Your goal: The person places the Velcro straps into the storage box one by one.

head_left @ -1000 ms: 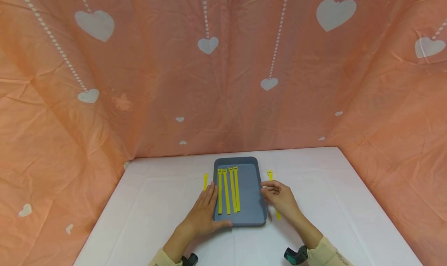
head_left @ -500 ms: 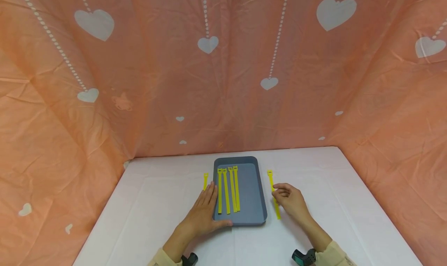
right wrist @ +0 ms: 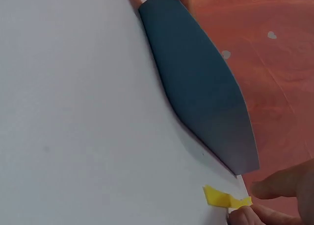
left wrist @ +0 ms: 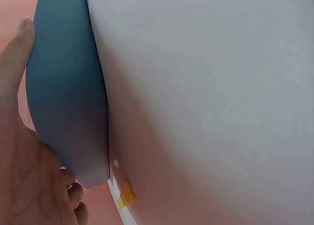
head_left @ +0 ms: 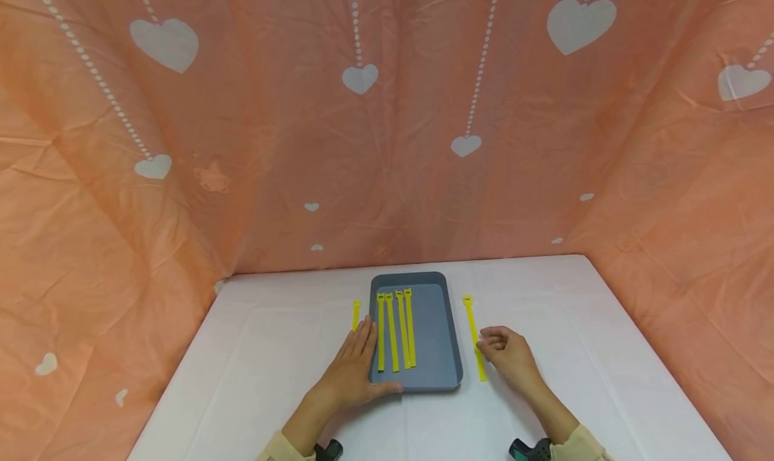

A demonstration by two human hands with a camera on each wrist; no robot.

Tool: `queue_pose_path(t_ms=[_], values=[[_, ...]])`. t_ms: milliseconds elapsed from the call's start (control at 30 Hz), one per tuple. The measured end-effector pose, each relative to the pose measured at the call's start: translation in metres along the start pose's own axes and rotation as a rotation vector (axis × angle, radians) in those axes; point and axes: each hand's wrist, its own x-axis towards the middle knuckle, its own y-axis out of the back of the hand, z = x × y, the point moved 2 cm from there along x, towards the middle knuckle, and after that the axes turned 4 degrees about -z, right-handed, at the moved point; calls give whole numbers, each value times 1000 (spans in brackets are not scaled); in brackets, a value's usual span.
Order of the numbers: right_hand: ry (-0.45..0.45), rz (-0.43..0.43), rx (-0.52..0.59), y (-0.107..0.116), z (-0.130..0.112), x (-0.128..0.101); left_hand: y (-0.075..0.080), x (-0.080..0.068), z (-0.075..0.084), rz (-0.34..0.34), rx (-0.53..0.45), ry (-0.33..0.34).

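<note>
My right hand (head_left: 508, 355), fingers curled, touches the yellow strap (head_left: 474, 337) lying lengthwise just right of the tray (head_left: 444, 353); my left hand (head_left: 353, 370) lies flat, steadying it.

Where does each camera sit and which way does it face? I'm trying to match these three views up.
Head: worn high, looking forward and down at the table; both hands show.
Left wrist: low beside the grey tray; the left hand shows against it.
Right wrist: low over the table, facing the tray; right hand fingertips at a yellow strap.
All three views share the tray.
</note>
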Motion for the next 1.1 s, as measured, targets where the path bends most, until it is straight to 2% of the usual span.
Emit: queue_pose_path(t_ms=[733, 1100], values=[[-22, 24, -30, -4, 11, 6, -2, -1, 1, -2, -4, -4], [0, 63, -75, -8, 11, 6, 0, -1, 1, 15, 0, -2]])
